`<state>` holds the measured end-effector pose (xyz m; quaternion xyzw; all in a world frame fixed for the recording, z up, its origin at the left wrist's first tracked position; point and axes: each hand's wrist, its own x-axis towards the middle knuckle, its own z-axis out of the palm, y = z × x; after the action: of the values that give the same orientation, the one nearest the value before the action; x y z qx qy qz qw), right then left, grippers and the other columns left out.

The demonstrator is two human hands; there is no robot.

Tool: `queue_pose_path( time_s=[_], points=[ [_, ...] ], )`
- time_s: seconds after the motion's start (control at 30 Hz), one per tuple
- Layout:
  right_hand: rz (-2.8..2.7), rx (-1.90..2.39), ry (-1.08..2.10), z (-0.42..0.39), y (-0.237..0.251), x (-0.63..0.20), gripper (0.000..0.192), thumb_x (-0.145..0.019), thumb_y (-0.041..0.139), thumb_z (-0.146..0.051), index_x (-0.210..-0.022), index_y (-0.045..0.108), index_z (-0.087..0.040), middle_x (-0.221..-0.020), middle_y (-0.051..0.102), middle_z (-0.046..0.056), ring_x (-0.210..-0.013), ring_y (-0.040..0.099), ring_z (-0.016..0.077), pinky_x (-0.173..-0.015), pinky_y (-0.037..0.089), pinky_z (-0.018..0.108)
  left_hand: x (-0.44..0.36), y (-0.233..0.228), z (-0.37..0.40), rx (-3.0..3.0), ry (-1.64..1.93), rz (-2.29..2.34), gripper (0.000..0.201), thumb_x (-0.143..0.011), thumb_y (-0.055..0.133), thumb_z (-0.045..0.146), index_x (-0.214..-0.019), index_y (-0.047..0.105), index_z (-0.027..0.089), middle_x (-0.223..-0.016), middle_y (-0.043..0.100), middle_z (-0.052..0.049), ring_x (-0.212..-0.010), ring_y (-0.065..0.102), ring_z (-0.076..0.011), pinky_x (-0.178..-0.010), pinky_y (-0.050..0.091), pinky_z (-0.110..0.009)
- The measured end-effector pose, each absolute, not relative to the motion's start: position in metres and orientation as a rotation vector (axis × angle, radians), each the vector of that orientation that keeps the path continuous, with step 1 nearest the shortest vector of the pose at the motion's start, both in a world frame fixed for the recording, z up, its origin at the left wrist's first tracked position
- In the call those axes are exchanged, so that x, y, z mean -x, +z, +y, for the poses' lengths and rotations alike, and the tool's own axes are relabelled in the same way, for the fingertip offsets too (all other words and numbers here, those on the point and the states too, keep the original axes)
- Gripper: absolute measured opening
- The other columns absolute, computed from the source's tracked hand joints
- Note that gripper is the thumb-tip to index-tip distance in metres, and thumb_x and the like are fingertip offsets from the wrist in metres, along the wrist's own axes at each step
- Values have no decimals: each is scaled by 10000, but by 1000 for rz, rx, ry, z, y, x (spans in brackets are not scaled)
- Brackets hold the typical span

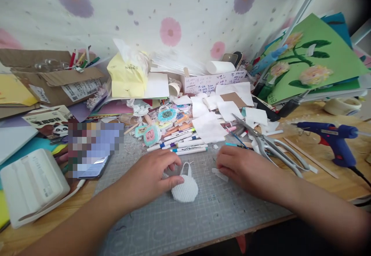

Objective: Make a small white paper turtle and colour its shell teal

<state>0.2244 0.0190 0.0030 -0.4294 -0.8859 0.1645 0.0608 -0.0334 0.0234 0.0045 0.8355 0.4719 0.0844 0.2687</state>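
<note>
A small white bag (184,190) is set on the cutting mat (139,225), between the two hands. Its upper left edge is overlapped by the thumb of the left hand (155,174), whose fingers are parted from that thumb. To the right of the bag, the fingers of the right hand (243,169) are curled together beside pale scraps (220,175); whether anything is pinched there cannot be made out. Handling of the bag is judged to be the step in hand; next, a steadied bag and a light touch seem called for.
</note>
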Motion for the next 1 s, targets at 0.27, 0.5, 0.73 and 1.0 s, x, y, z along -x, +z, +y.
queue_pose_path(
  time_s=[0.27,0.5,0.73,1.0],
  points=[
    [-2607,1236,524,28,4,-229,194,-853,484,-85,-794,650,-164,-921,613,84,-833,600,197,-761,489,333,26,3,16,-2268,31,1357,365,-667,682,497,-892,581,228,-943,546,-25,-912,496,-244,-744,353,-329],
    [-2383,1246,359,23,-1,-232,262,-851,470,-94,-1039,643,-152,-1056,635,116,-960,600,220,-856,481,367,22,5,14,-2239,63,1358,323,-620,717,444,-758,546,207,-923,537,-19,-878,487,-226,-714,345,-311],
    [-2190,1255,982,-2,2,-212,301,-812,604,-245,-1106,585,-182,-952,659,57,-766,591,165,-710,494,319,18,5,5,-2027,253,1299,336,-591,737,366,-693,451,222,-678,536,48,-620,474,-150,-555,312,-253],
    [-1913,1134,1269,-18,-4,-186,575,-655,754,-250,-1181,538,-161,-932,641,54,-809,577,178,-744,478,324,17,7,-1,-2059,655,1240,233,-623,744,324,-744,570,228,-726,595,15,-689,530,-176,-629,390,-275]
  ],
)
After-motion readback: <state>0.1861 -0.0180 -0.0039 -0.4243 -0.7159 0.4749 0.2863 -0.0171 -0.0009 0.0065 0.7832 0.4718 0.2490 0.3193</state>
